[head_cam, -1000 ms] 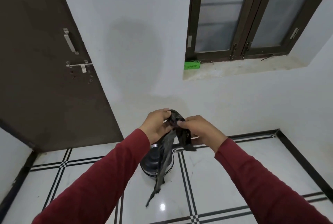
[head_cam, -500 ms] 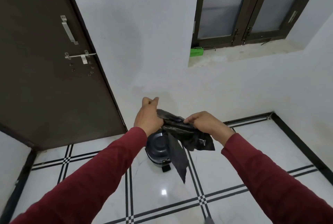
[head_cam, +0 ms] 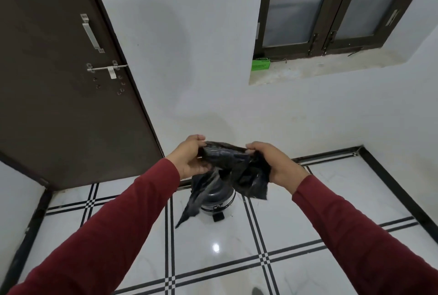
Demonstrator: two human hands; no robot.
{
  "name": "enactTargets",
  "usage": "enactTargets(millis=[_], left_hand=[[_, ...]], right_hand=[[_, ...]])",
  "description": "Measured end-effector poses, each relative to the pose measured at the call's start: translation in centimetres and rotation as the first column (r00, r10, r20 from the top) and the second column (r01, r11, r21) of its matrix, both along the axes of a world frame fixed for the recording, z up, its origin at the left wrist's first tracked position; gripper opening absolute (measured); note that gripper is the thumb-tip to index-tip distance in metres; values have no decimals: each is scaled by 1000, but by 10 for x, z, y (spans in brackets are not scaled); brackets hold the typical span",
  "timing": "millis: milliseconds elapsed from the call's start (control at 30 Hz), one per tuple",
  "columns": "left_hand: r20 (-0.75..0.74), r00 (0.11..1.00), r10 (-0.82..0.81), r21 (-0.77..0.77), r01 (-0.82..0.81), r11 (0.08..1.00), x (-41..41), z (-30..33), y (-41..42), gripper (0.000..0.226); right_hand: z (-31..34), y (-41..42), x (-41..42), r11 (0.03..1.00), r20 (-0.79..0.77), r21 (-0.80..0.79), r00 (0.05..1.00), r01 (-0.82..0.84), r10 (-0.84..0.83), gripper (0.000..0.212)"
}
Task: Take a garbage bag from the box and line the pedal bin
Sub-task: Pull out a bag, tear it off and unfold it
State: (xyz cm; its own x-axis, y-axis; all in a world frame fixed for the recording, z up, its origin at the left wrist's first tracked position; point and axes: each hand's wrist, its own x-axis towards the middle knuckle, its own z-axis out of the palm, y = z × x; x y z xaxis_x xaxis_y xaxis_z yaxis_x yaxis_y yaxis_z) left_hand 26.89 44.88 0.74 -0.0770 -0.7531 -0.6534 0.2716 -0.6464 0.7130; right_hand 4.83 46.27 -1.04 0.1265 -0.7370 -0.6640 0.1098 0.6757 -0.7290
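Observation:
A crumpled black garbage bag (head_cam: 233,164) hangs in front of me, stretched between both hands. My left hand (head_cam: 193,158) grips its left end and my right hand (head_cam: 276,164) grips its right end, the two a short way apart. Loose folds of the bag dangle down over the pedal bin (head_cam: 219,201), a small round dark bin with a pale band that stands on the floor near the wall; its black pedal (head_cam: 218,217) points toward me. The green garbage bag box (head_cam: 260,64) lies on the window sill at its left end.
A dark brown door (head_cam: 59,81) with a metal handle and bolt fills the left. A white wall runs behind the bin, with a dark-framed window (head_cam: 331,7) at upper right. The floor is glossy white tile with black stripes (head_cam: 260,256) and a black border.
My hands have moved apart and spread the bag wider between them. The view has tilted down, so the bin and more of the floor now show.

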Motion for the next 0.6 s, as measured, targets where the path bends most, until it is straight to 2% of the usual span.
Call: enactTargets(millis=[33,100,133,167,200,233,267,367,433,467,500,567,600], left_hand=[[-11,999,-36,-76,35,997,0,-1,1,26],[30,984,-175,-238,177,955,-1,-1,2,37],[138,955,-261,-299,292,908,-2,0,4,40],[317,893,-321,-328,420,846,-2,0,5,41],[548,767,-334,-300,552,778,-4,0,5,42],[748,601,-281,-245,644,725,-6,-2,4,42],[886,425,-185,-186,690,700,-8,-4,3,39],[997,76,2,-55,702,710,-15,-4,7,38],[999,14,38,-37,682,730,-22,-1,10,36],[992,121,38,-105,623,775,-27,2,11,31],[955,296,23,-180,515,838,-31,7,10,26],[706,708,10,-215,202,955,-38,15,9,32],[612,789,56,-216,99,971,-39,14,6,34]], right_hand=[[-1,-4,0,992,2,-20,992,126,-126,20],[1,-11,-5,958,-72,-106,959,265,-273,11],[2,-14,-7,949,-107,-141,949,282,-297,11],[4,-15,-10,947,-124,-149,945,284,-303,15],[5,-16,-13,952,-129,-147,949,268,-287,21],[6,-16,-16,961,-139,-141,956,239,-258,27],[8,-15,-19,969,-152,-133,962,209,-229,31],[9,-10,-24,984,-133,-105,978,146,-159,33],[6,-6,-26,985,-121,-118,983,124,-138,38],[3,-4,-28,985,-142,-135,982,103,-122,40],[1,-2,-30,985,-192,-159,976,67,-98,41],[-6,-1,-38,964,-409,-251,912,-84,-27,43],[-9,-1,-43,931,-569,-303,822,-202,-7,43]])
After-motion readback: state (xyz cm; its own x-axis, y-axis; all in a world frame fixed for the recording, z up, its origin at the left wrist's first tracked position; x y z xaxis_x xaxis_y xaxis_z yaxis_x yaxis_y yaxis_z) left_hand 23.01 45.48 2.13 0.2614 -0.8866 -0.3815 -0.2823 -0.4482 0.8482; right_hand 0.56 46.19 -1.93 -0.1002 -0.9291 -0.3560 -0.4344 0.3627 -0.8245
